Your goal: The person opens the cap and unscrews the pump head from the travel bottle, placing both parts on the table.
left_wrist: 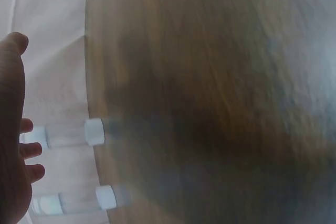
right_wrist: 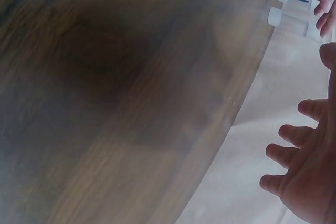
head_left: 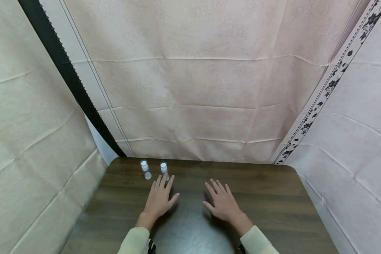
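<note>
Two small clear cylinders with white ends stand upright near the table's back left: a left cylinder [head_left: 146, 169] and a right cylinder [head_left: 163, 167]. My left hand [head_left: 159, 198] hovers over the table in front of them, palm down, fingers spread and pointing forward. Its fingertips overlap the lower part of the right cylinder in the head view. In the left wrist view both cylinders appear beyond the fingers [left_wrist: 32, 150]. Farther right, my right hand [head_left: 223, 203] is held palm down with spread fingers [right_wrist: 282, 155] and nothing in its grasp.
The dark wooden table [head_left: 190, 225] has rounded back corners. A pale patterned cloth [head_left: 203, 88] hangs behind its back edge, with more cloth at the left [head_left: 35, 158] and right [head_left: 346, 141]. The hands cast shadows on the tabletop.
</note>
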{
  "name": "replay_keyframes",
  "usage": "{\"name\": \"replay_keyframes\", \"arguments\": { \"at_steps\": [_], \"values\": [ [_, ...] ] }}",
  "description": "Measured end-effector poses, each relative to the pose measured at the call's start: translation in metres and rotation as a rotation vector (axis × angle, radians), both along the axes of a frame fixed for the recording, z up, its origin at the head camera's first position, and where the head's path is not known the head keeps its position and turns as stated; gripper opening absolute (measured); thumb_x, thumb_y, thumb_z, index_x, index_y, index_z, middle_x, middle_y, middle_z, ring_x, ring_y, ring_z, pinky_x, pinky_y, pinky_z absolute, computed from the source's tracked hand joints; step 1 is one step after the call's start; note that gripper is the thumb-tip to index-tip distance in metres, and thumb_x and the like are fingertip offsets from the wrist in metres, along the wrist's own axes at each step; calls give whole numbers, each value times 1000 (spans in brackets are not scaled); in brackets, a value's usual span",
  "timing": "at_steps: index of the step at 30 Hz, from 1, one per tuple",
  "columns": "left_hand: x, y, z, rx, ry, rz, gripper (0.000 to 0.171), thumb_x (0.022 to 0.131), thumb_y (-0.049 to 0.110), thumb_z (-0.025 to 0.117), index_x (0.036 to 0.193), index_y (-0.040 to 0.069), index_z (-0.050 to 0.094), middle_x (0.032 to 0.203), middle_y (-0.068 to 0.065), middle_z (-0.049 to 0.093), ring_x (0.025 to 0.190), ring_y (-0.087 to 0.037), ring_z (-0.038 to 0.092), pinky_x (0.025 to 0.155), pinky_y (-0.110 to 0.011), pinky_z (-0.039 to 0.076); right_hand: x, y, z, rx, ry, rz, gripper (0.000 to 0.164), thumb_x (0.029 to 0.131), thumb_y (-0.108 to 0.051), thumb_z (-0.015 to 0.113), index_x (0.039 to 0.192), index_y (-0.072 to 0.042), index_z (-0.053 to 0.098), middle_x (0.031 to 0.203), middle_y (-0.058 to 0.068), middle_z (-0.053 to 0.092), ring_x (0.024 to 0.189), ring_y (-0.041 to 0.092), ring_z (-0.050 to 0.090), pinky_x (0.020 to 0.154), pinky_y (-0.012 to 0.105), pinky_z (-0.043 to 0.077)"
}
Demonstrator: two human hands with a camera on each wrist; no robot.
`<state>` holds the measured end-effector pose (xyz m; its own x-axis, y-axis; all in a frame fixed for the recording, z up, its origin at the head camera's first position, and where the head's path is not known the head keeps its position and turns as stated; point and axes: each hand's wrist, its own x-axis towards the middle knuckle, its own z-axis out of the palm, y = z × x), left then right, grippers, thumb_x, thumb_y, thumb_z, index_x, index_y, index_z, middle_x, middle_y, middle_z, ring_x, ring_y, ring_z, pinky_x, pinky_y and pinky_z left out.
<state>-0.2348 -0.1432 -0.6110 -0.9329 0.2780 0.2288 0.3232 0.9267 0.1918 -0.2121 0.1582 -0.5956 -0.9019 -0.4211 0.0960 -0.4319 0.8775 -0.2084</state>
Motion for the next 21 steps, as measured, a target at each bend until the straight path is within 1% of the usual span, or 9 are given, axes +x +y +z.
{"name": "replay_keyframes", "arguments": {
  "at_steps": [6,10,12,15,21],
  "values": [
    [-2,-15,-3,52,26,30,73,100,53,61,158,12,42,163,-23,36,148,-47,36,117,-65,34,1,-11,-5,-8,-15,21,72,103,-55,53,162,-17,35,168,14,32,152,39,35,118,68,28],
    [-5,-23,-4,104,54,36,72,99,49,64,155,7,45,159,-26,39,144,-50,40,115,-65,36,3,-17,-7,6,-14,38,72,103,-58,50,162,-18,35,167,14,33,151,38,36,118,68,30],
    [-7,-25,-4,139,55,47,72,99,47,65,154,5,45,158,-27,41,143,-49,42,115,-64,37,3,-20,-8,12,-5,46,73,103,-59,49,162,-18,35,167,13,33,151,39,37,118,68,31],
    [-10,-27,-4,199,17,75,74,100,46,65,155,3,42,157,-29,40,143,-48,42,115,-63,38,4,-25,-8,11,-4,53,72,103,-57,52,161,-18,35,167,13,34,150,39,37,118,67,30],
    [-19,-29,-1,326,-117,139,80,100,45,64,158,0,31,161,-29,33,147,-47,37,116,-63,37,3,-35,-10,4,-22,76,71,103,-55,53,161,-17,36,166,13,35,150,38,38,119,66,30]
  ]
}}
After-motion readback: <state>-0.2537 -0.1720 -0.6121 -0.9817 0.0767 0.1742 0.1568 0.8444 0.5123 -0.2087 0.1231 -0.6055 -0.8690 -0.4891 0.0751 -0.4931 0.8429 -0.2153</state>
